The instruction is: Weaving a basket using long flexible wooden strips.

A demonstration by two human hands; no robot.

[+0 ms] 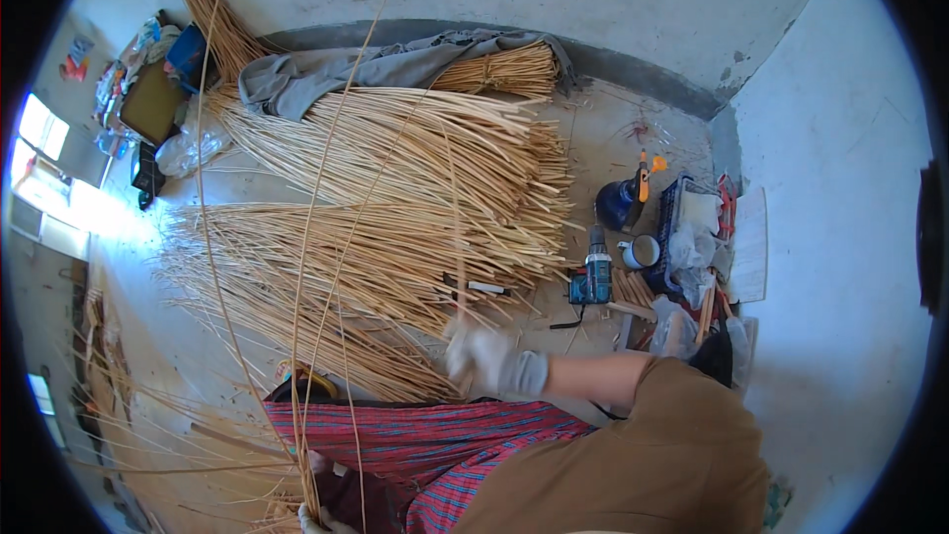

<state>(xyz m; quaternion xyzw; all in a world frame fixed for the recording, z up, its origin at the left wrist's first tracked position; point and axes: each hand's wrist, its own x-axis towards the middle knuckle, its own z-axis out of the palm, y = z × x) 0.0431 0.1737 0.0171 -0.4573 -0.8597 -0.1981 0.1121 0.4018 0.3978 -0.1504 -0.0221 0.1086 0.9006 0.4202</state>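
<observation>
At the lower edge my left hand, gloved and partly cut off by the frame, is closed around a gathered bunch of wicker rods. Long thin rods from this bunch rise and fan out across the view. My right hand, in a white glove and smeared by motion, is closed near the butt ends of the rods on the floor. A blurred single wicker rod runs up from its fingers. A red and blue striped cloth covers my lap, below the right hand.
Large piles of peeled wicker rods lie on the floor ahead, partly under a grey cloth. To the right stand a cordless drill, an enamel mug, a blue spray bottle and a basket with plastic bags. A wall rises at right.
</observation>
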